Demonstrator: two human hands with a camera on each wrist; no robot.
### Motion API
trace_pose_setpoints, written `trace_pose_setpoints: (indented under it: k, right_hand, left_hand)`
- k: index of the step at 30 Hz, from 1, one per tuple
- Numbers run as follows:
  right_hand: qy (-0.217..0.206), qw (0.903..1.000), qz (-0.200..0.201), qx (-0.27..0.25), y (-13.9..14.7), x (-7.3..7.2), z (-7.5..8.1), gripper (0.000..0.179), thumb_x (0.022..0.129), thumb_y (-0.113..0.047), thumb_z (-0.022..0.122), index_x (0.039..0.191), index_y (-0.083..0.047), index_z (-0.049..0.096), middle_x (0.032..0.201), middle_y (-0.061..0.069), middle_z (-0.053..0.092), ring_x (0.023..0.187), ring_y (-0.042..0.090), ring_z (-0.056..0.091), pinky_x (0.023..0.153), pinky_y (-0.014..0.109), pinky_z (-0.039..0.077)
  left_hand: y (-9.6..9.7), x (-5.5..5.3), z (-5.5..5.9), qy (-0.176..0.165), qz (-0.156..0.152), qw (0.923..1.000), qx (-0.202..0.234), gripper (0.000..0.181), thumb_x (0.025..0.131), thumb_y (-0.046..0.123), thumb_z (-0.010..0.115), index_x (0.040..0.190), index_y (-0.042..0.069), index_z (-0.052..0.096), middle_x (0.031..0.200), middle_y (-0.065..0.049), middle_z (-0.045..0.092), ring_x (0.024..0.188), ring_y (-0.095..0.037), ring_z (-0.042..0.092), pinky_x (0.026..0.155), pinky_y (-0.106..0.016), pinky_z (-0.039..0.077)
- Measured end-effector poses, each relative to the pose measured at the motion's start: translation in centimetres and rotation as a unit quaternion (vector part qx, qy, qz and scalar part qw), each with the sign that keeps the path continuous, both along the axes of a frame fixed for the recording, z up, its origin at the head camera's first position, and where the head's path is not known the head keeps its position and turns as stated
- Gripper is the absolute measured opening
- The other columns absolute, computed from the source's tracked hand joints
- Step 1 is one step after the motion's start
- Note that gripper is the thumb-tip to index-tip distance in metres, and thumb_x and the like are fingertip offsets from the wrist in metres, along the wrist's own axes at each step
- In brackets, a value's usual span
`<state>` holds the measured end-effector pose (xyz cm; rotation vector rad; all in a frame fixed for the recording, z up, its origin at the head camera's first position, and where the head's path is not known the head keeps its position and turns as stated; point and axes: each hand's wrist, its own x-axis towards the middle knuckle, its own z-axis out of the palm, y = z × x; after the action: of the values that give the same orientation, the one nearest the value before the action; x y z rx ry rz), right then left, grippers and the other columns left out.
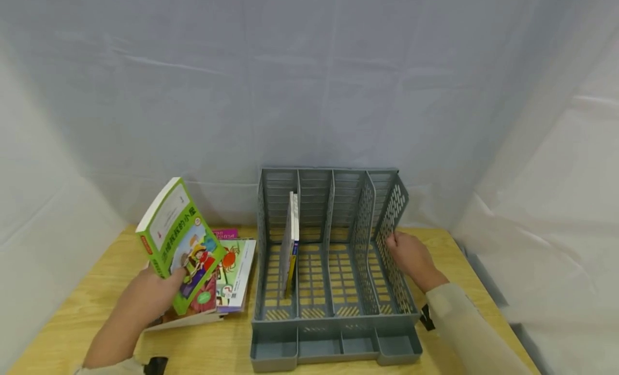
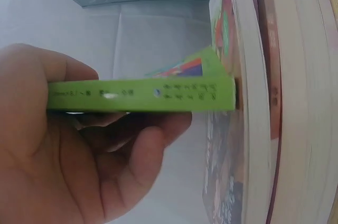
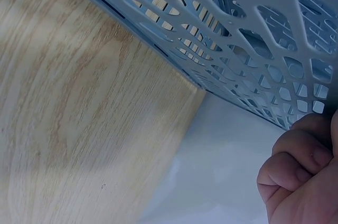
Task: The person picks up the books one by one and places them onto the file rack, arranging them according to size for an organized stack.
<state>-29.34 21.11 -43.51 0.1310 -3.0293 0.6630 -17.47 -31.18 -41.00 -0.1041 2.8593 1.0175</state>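
Note:
My left hand (image 1: 150,297) grips a green paperback book (image 1: 191,251) with a picture on its cover, thumb across the front. It is held tilted over a pile of books (image 1: 193,316); the left wrist view shows its green spine (image 2: 148,96) close to the pile's top cover. With curled fingers, my right hand (image 1: 413,259) holds the edge of the right side panel of a grey plastic desktop book rack (image 1: 336,324). The right wrist view shows those fingers (image 3: 296,155) at the perforated panel (image 3: 248,76). One thin book (image 1: 291,240) stands upright in the rack's leftmost compartment.
The rack has several upright dividers and a row of small trays (image 1: 319,347) along its front. Beside it, a book with a red crab on its cover (image 1: 242,273) lies in the pile. Behind the wooden table (image 1: 87,310) hangs a pale sheet (image 1: 309,95).

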Motion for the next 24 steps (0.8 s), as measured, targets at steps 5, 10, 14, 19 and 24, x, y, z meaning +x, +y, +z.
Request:
trace_pose_setpoints:
  k: [5, 10, 14, 19, 24]
  right_hand:
    - [0.002, 1.0, 0.002, -0.005, 0.1, -0.1, 0.0, 0.038, 0.11, -0.026, 0.031, 0.075, -0.013, 0.037, 0.066, 0.006, 0.04, 0.056, 0.019, 0.03, 0.059, 0.035, 0.028]
    - [0.004, 0.9999, 0.003, -0.011, 0.1, -0.1, -0.3, 0.039, 0.111, -0.027, 0.031, 0.074, -0.014, 0.037, 0.065, 0.006, 0.04, 0.055, 0.018, 0.029, 0.059, 0.034, 0.027]
    - [0.005, 0.9999, 0.003, -0.013, 0.1, 0.0, -0.3, 0.039, 0.111, -0.027, 0.031, 0.074, -0.013, 0.037, 0.065, 0.006, 0.039, 0.055, 0.018, 0.029, 0.06, 0.035, 0.027]
    - [0.006, 0.9999, 0.001, -0.009, 0.0, 0.0, -0.2, 0.039, 0.11, -0.026, 0.031, 0.074, -0.013, 0.038, 0.065, 0.006, 0.04, 0.056, 0.019, 0.03, 0.06, 0.034, 0.028]
    - [0.005, 0.9999, -0.001, -0.012, 0.0, 0.0, -0.2, 0.039, 0.11, -0.026, 0.032, 0.073, -0.014, 0.036, 0.065, 0.005, 0.038, 0.056, 0.018, 0.028, 0.06, 0.034, 0.027]
  left_hand:
    - [0.8, 0.2, -0.2, 0.034, -0.017, 0.9988, 0.03, 0.072, 0.111, 0.032, 0.038, 0.161, -0.009, 0.007, 0.147, -0.042, 0.04, 0.121, -0.056, 0.057, 0.087, -0.063, 0.055]
    - [1.5, 0.3, -0.1, 0.021, -0.019, 0.9995, 0.016, 0.07, 0.111, 0.034, 0.037, 0.158, -0.013, 0.017, 0.151, -0.043, 0.036, 0.131, -0.062, 0.046, 0.095, -0.071, 0.047]
    - [2.0, 0.3, -0.1, -0.001, -0.026, 0.9995, -0.019, 0.07, 0.11, 0.04, 0.037, 0.155, -0.013, 0.03, 0.146, -0.039, 0.047, 0.125, -0.057, 0.055, 0.09, -0.067, 0.05]
    - [2.9, 0.5, 0.0, 0.006, -0.034, 0.9975, -0.062, 0.066, 0.109, 0.04, 0.039, 0.152, -0.009, 0.04, 0.137, -0.033, 0.059, 0.113, -0.049, 0.065, 0.082, -0.061, 0.055]
    - [3.1, 0.5, 0.0, 0.007, -0.019, 0.9977, -0.064, 0.065, 0.109, 0.04, 0.038, 0.151, -0.009, 0.042, 0.133, -0.032, 0.062, 0.096, -0.041, 0.069, 0.072, -0.056, 0.055]
